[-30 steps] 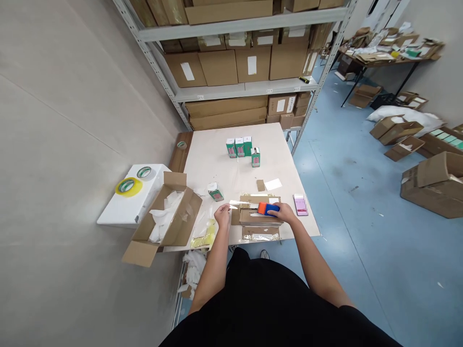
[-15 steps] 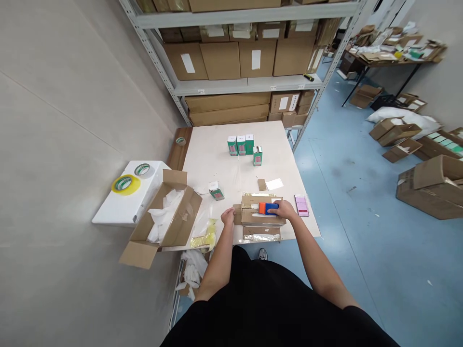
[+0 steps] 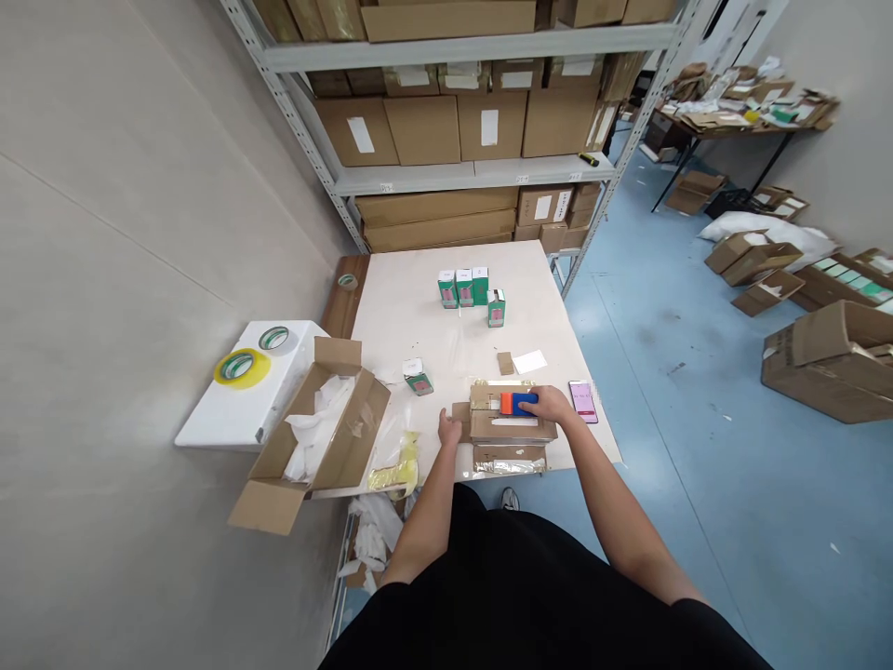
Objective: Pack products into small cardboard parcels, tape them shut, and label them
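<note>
A small brown cardboard box [image 3: 513,428] lies near the front edge of the white table [image 3: 419,326]. My right hand [image 3: 551,404] is closed round an orange and blue tape dispenser [image 3: 516,403] resting on the box's top. My left hand [image 3: 450,429] presses against the box's left end, fingers held together. A strip of clear tape shows on the box's front side.
Several green cartons [image 3: 464,287] stand at the table's middle, one more [image 3: 419,381] lies nearer. A phone [image 3: 583,401] lies right of the box. An open carton with white filling [image 3: 317,433] and tape rolls [image 3: 243,367] sit left. Shelves of boxes [image 3: 453,121] stand behind.
My left hand, which held a stretched length of tape out to the left, has come in against the box's left end. The dispenser stays on the box top.
</note>
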Demonstrator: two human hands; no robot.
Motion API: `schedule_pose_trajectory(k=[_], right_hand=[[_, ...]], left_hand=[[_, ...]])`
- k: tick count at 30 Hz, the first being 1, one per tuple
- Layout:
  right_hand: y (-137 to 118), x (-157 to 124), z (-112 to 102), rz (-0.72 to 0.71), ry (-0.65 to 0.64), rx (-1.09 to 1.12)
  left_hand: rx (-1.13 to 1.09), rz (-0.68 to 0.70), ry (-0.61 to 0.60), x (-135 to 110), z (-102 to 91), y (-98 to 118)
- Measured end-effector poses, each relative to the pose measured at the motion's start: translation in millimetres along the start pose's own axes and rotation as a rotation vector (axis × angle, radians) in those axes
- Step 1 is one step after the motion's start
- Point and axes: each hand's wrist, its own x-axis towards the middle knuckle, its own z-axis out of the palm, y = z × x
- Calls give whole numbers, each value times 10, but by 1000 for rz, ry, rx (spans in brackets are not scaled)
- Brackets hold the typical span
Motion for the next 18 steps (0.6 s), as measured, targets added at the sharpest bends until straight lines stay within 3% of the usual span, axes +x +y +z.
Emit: schedule_pose_trajectory(k=[2,5,7,11,18], right_hand=[[-11,9,-28,-14,-8,-15],[-37,42,-54,-25,-23,-28],[-54,70,-60,-16,-37,-29],[-63,128,-26,16,-40,-15],[4,176,102,23,-72,0]], left_hand=[[7,74,2,-30,-115,51],[135,313,-211,-50,-205,235],[307,395,-349,-43,-218,383],[533,347,-402,1,-219,569],[635,292,-414,5,-248,544]])
